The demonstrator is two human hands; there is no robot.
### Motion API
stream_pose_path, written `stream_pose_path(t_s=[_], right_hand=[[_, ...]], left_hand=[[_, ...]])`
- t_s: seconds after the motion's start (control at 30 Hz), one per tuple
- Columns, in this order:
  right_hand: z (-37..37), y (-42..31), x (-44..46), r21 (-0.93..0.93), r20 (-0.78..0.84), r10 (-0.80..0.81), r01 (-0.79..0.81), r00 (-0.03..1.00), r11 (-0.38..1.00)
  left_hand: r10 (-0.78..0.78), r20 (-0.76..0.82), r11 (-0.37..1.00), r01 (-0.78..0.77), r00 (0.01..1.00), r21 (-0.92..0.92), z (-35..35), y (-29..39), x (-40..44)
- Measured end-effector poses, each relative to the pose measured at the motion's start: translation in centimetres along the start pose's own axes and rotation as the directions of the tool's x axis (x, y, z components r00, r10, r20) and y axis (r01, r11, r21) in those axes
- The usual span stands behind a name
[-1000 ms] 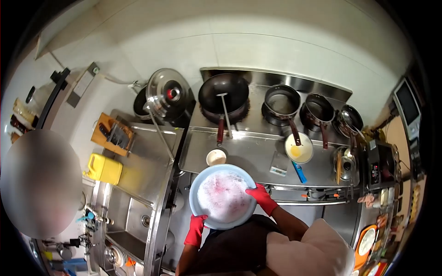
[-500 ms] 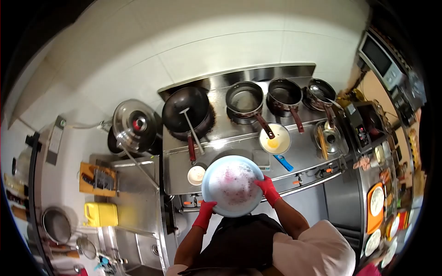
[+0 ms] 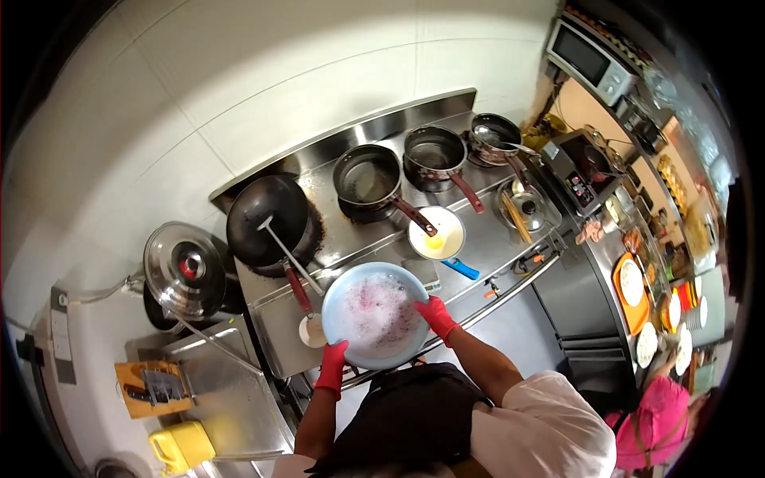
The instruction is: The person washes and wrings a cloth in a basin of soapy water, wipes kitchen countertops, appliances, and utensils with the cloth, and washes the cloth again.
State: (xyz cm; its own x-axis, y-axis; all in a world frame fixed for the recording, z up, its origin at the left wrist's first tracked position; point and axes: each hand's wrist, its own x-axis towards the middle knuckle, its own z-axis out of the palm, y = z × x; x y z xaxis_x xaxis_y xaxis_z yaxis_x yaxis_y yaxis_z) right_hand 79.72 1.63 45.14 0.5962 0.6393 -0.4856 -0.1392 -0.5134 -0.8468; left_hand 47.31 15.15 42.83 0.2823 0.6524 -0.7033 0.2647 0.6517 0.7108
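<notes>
Pale blue round basin (image 3: 331, 312) of foam at the table's front edge

Stainless steel covers the table (image 3: 275, 338), which is smooth and glossy under the light, with a raised steel strip along its back edge. Behind it rises a cream wall (image 3: 303, 72) with thin seams, and a smooth grey floor (image 3: 510, 319) shows below. The basin stands over the front edge, left of its middle; its base is hidden, so I cannot tell whether it touches the steel. White bubbly foam (image 3: 381, 303) with pink patches fills it. Both hands wear red gloves: the left hand (image 3: 335, 357) is closed on the near-left rim, the right hand (image 3: 434, 315) on the right rim.

A small round white bowl (image 3: 312, 330) sits just beside the basin, toward the table's left end. At the back left corner, a deep black wok (image 3: 259, 211) with a reddish handle holds a long metal ladle (image 3: 291, 248). Three dark round saucepans (image 3: 366, 177) line the back edge toward the right corner. Before them lies a shallow cream-white round vessel (image 3: 430, 225) with a yellow patch inside. Near the right end, slim wooden chopsticks (image 3: 516, 217) rest across a round glass lid (image 3: 532, 213).

Off the table's left edge are a large domed lid (image 3: 179, 279), a rectangular wooden board (image 3: 127, 405) and a boxy yellow plastic jug (image 3: 187, 448).
</notes>
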Motion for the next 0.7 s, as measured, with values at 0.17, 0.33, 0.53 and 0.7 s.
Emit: stream_pose_path(t_s=[0.17,0.33,0.53,0.7], right_hand=[[1.0,-0.8,-0.8,-0.167,-0.060,0.034,-0.044,0.998,0.985],[2.1,-0.9,-1.6,-0.172,-0.084,0.019,-0.033,0.996,0.985],[2.0,-1.7,-2.9,-0.203,-0.229,-0.155,0.108,0.961,0.973],[4.6,-4.2,-3.0,-0.452,-0.374,-0.671,0.506,0.641,0.735]], left_hand=[[0.222,0.002,0.974,-0.221,0.975,-0.038,-0.4,2.0,0.4],[0.310,0.066,0.924,-0.284,0.948,-0.256,0.1,5.2,-1.0],[0.223,0.093,0.972,-0.214,0.970,-0.096,0.2,7.7,-3.8],[0.557,-0.081,0.780,-0.488,0.826,0.392,0.2,5.2,-5.7]])
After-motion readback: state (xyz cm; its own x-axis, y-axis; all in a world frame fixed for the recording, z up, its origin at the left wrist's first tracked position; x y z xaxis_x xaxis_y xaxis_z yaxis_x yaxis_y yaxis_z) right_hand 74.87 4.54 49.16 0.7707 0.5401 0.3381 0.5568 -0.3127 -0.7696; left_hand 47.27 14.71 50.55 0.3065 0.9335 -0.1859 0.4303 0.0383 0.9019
